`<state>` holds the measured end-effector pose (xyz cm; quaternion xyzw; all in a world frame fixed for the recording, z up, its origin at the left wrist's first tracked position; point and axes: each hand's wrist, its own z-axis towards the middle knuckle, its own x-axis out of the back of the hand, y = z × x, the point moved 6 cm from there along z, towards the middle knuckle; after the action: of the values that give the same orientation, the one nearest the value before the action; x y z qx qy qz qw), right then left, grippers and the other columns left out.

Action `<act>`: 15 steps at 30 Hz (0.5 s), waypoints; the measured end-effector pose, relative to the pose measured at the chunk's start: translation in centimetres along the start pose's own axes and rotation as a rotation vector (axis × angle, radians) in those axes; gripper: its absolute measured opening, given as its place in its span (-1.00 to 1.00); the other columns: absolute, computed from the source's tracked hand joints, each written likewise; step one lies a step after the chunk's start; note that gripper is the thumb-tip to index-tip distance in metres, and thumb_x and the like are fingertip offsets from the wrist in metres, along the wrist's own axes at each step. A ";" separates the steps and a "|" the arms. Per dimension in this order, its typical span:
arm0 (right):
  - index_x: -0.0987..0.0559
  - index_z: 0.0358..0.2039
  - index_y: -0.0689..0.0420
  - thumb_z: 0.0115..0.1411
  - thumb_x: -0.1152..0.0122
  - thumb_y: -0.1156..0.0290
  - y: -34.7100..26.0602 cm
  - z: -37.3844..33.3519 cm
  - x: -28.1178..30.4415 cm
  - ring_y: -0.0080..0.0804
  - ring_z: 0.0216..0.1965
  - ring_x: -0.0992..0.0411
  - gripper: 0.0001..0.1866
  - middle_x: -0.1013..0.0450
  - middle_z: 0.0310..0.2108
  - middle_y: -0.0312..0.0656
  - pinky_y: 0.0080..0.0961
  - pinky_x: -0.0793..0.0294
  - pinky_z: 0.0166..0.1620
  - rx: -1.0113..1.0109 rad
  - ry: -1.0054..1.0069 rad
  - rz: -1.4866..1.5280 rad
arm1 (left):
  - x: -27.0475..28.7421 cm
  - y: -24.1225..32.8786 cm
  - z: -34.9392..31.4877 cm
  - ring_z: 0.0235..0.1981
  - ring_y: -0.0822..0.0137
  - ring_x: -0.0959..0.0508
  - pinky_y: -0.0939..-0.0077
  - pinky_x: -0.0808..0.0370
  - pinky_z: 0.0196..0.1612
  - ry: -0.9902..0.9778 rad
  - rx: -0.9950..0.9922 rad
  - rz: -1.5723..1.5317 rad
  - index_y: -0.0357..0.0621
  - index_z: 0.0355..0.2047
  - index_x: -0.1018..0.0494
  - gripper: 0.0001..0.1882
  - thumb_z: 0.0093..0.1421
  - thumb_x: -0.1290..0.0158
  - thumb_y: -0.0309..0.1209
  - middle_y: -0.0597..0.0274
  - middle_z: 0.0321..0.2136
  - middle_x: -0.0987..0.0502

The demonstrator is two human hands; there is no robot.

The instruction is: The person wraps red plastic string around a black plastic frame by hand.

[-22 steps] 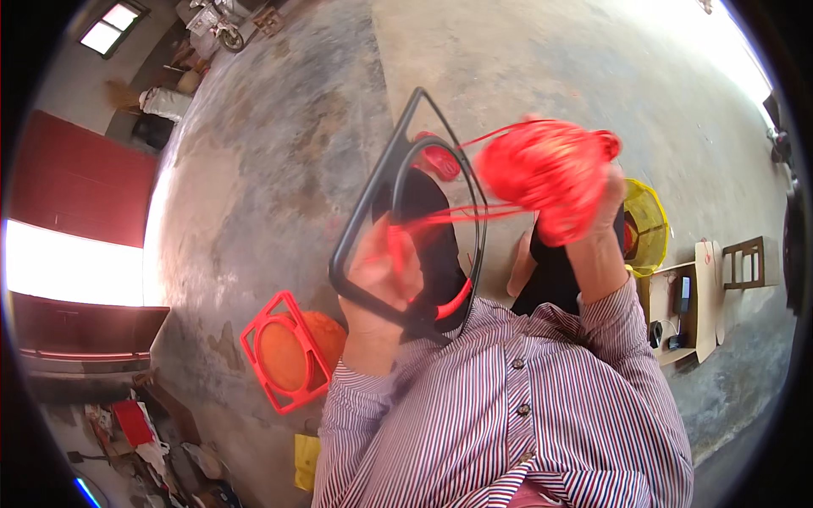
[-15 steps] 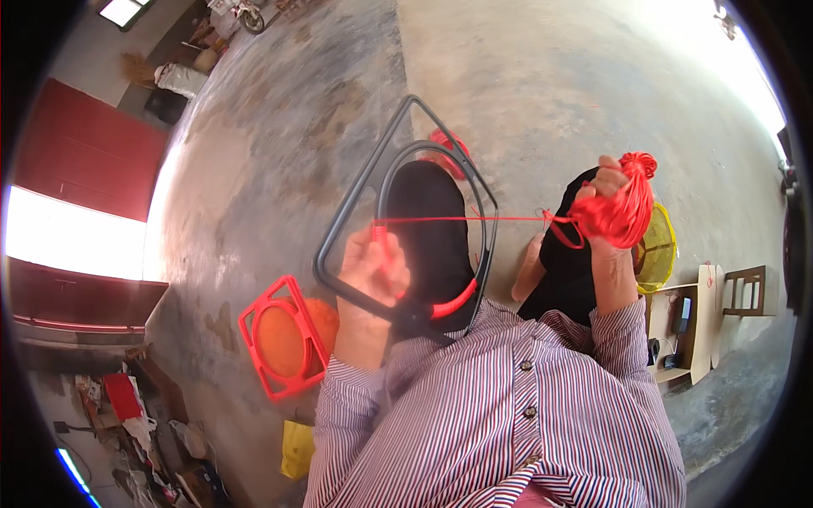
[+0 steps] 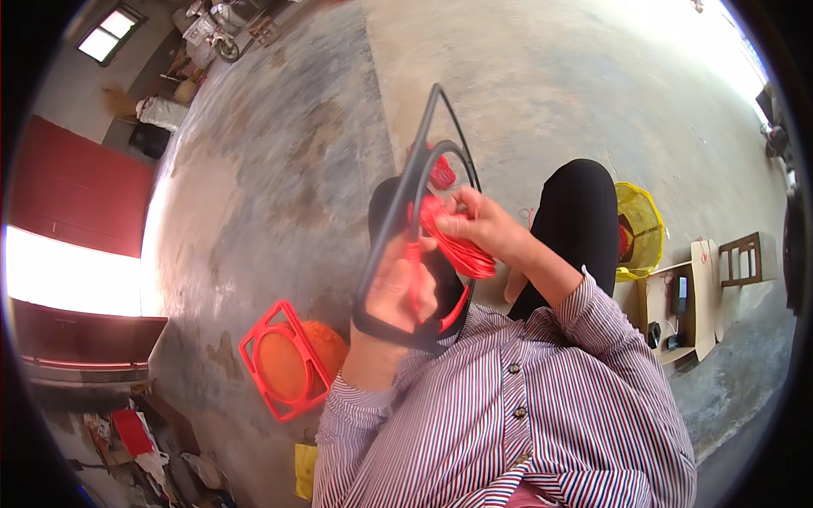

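My left hand (image 3: 405,284) is closed around the lower left side of a dark grey frame (image 3: 387,229) with a rounded inner ring, tilted above my lap. Red cord wrapping (image 3: 456,310) covers the lower part of the ring, and more red cord runs by my left fingers, somewhat blurred. In my right hand (image 3: 484,222) is a looped bundle of red cord (image 3: 464,254), pinched between thumb and fingers close to the ring. Whether the bundle passes through the ring or in front of it I cannot tell.
On the floor at left, a red frame (image 3: 252,372) leans against an orange round object (image 3: 322,343). A yellow mesh basket (image 3: 648,222), an open cardboard box (image 3: 705,309) and a small wooden stool (image 3: 745,258) stand at right. Red material (image 3: 442,173) lies beyond my knee.
My right hand has brought the cord bundle left from far right to the ring; the stretched cord is no longer taut across. The frame has turned more edge-on.
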<state>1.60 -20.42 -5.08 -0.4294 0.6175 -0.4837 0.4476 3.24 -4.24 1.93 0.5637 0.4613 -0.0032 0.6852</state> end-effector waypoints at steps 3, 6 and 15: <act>-0.48 -0.23 0.19 0.18 -0.22 0.38 -3.8 0.8 -1.5 -0.48 -0.26 -0.45 -0.79 -0.48 -0.26 -0.22 -0.50 -0.46 -0.19 0.078 -0.227 0.405 | -2.1 -1.6 -1.1 -0.55 0.37 -0.42 0.61 -0.27 -0.61 0.078 0.103 -0.069 -0.34 0.01 -0.32 -0.49 0.28 0.02 -0.11 0.00 -0.35 -0.48; -0.58 -0.25 0.23 0.07 -0.31 0.44 -8.6 -1.1 -4.3 -0.30 0.02 -0.38 -0.77 -0.44 -0.05 -0.07 -0.36 -0.32 0.07 0.298 -0.680 0.446 | -3.9 -2.0 -0.3 -0.64 0.21 -0.43 0.52 -0.25 -0.69 -0.205 0.257 -0.317 -0.48 -0.02 -0.27 -0.23 0.25 0.23 0.16 -0.12 -0.44 -0.45; -0.44 0.06 0.19 -0.03 -0.41 0.39 -5.0 -1.1 0.7 -0.41 0.02 -0.36 -0.39 -0.43 -0.03 -0.20 -0.42 -0.26 0.14 0.190 -0.143 0.201 | -0.5 -1.8 -0.1 -0.27 0.21 -0.57 0.38 -0.58 -0.40 0.166 0.128 -0.450 -0.19 0.06 -0.30 -0.58 0.25 0.00 -0.28 0.04 -0.16 -0.50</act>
<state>0.86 -21.66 -0.18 -0.3542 0.5754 -0.4610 0.5753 1.87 -5.08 0.86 0.4875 0.6286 -0.1385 0.5899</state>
